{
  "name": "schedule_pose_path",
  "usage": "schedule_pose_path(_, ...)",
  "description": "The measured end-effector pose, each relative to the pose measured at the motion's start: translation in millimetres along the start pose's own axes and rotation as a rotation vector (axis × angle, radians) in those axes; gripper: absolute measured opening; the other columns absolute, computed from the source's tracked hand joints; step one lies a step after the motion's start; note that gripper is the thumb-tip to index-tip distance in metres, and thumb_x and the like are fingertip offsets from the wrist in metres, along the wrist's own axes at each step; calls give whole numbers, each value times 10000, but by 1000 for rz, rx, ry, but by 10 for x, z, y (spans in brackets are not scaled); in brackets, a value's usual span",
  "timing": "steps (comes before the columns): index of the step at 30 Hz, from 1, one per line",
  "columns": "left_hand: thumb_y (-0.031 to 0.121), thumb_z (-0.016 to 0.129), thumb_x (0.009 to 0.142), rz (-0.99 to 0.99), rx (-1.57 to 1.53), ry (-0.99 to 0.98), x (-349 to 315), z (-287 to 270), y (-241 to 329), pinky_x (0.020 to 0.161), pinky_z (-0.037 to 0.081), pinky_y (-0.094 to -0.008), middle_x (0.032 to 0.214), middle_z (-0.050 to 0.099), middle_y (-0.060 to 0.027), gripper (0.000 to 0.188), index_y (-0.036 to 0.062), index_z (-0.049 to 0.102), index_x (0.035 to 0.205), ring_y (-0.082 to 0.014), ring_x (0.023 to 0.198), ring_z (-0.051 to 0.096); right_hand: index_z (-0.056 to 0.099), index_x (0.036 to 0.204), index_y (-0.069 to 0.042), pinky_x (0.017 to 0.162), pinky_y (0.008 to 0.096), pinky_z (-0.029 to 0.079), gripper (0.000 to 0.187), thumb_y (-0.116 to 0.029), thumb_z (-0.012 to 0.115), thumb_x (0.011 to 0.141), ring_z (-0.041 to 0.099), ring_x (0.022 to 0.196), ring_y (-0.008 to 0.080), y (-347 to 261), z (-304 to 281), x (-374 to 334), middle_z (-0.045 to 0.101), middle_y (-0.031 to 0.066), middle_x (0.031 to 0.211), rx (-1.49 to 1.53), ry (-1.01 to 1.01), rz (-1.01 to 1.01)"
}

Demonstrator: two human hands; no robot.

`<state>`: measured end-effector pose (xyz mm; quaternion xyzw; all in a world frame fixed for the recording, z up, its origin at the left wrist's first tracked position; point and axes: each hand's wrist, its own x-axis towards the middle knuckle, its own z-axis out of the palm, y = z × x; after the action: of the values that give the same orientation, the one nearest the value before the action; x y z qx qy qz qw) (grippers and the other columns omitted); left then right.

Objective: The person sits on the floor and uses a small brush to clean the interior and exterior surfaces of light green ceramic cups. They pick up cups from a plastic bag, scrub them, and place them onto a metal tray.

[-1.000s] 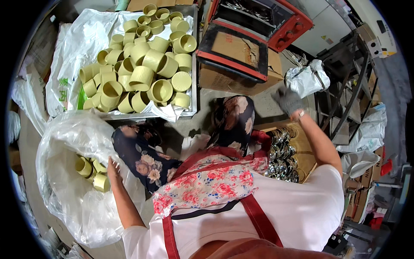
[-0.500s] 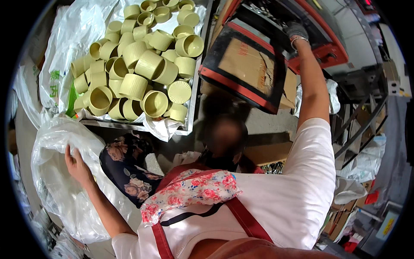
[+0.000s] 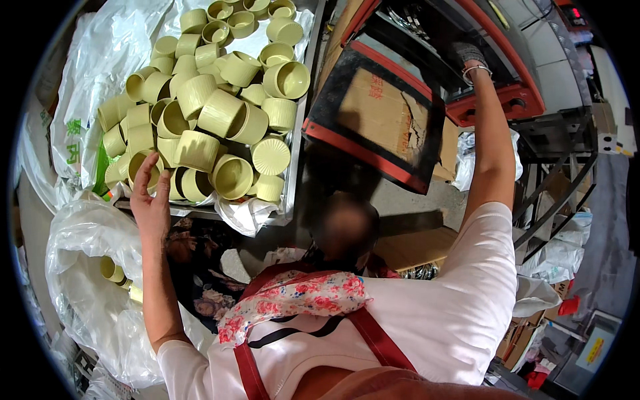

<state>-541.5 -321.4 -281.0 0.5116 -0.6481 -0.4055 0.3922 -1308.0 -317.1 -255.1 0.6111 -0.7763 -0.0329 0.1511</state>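
Many pale green ribbed cups [image 3: 197, 151] lie heaped in a metal tray [image 3: 289, 193] at the upper left. My left hand [image 3: 152, 207] is at the tray's near edge, fingers extended and apart, by a cup [image 3: 141, 167]; whether they touch it I cannot tell. Below it, a clear plastic bag [image 3: 80, 230] has a cup [image 3: 112, 269] inside and another pale piece beside that. My right hand [image 3: 472, 56], in a grey glove with a bracelet at the wrist, reaches into a red oven [image 3: 497, 105]. Its fingers are lost in the dark interior.
The oven's door [image 3: 373, 110], with cardboard on its panel, hangs down between tray and right arm. White plastic sheeting [image 3: 100, 73] lies left of the cups. A dark metal frame [image 3: 557, 207] stands at right. A flat cardboard piece [image 3: 413, 250] lies below the door.
My left hand has moved from over the plastic bag up to the cups in the tray. Cups now show in the bag. My right hand stays inside the oven, slightly shifted.
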Motion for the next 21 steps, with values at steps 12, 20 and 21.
schedule_pose_path(12,123,590,795,-83,104,113,154,71,-566,905,378,-292,1143,532,-134,309,-1,542,1075,-212,1064,503,567,1080,-85,898,377,385,355,-267,441,802,488,1068,315,-1716,-597,700,519,189,1133,71,-119,128)
schedule_pose_path(20,142,592,799,-68,180,170,212,-5,-577,922,363,-298,1152,526,-138,325,-16,538,1078,-214,1088,486,550,1111,-101,921,371,369,367,-285,462,805,465,1098,301,-1614,-558,831,500,175,1167,-18,-257,112)
schedule_pose_path(21,145,592,800,-69,174,170,200,17,-542,923,362,-298,1154,525,-137,325,-15,539,1077,-213,1089,485,548,1114,-104,924,371,366,369,-288,464,805,462,1102,299,-1547,-605,803,498,173,1171,-31,-275,111)
